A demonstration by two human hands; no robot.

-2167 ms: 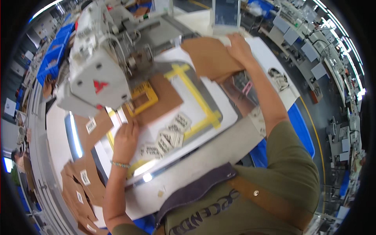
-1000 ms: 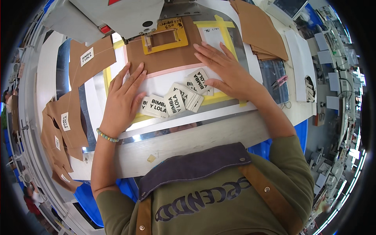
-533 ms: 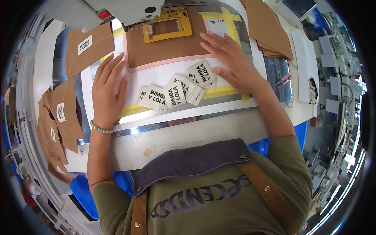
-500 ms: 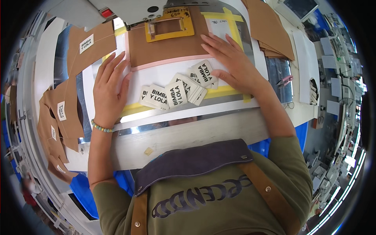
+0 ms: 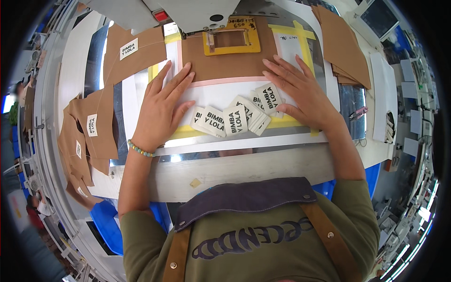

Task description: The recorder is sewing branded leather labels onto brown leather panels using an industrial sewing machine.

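My left hand [image 5: 159, 110] and right hand [image 5: 300, 91] lie flat, fingers spread, grasping nothing, pinning the brown fabric piece [image 5: 225, 63] square under the yellow frame [image 5: 231, 41]. White labels [image 5: 235, 117] wait just below it, within reach

Since the earliest picture, the right hand [image 5: 300, 94] has come back from the stack of brown pieces [image 5: 345, 44] at the far right and now lies flat, fingers spread, on the brown leather piece [image 5: 225, 63] under the yellow frame [image 5: 231, 41]. The left hand [image 5: 159, 110] has moved up from the white labels [image 5: 235, 117] and now lies flat with its fingertips on the piece's near left edge. The view has shifted, so the workpiece now sits straight ahead rather than at an angle.
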